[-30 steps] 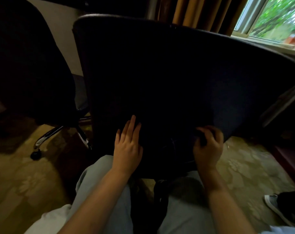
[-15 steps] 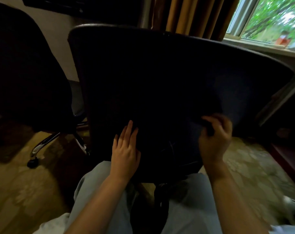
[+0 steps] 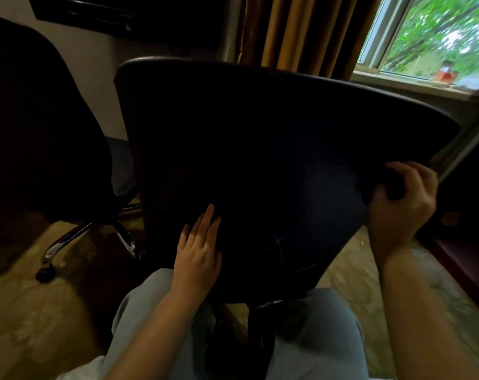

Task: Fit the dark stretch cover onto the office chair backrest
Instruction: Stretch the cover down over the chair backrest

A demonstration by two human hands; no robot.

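Note:
The office chair backrest [image 3: 260,149] fills the middle of the head view, wide and black, its back side towards me. A dark stretch cover [image 3: 328,204] lies over it, hard to tell apart from the backrest in the dim light. My left hand [image 3: 198,253] rests flat on the lower left of the covered back with straight fingers. At the right edge of the backrest, my right hand [image 3: 402,198] grips a fold of the cover, fingers curled round the fabric.
A second black office chair [image 3: 38,119] stands close on the left, with a chrome leg and caster [image 3: 45,274] on the patterned carpet [image 3: 27,311]. Brown curtains [image 3: 301,31] and a bright window [image 3: 438,34] are behind. My knees in light trousers [image 3: 315,338] are below.
My right hand has moved up and to the right along the backrest's edge, keeping its grip on the cover. My left hand has stayed flat on the lower back.

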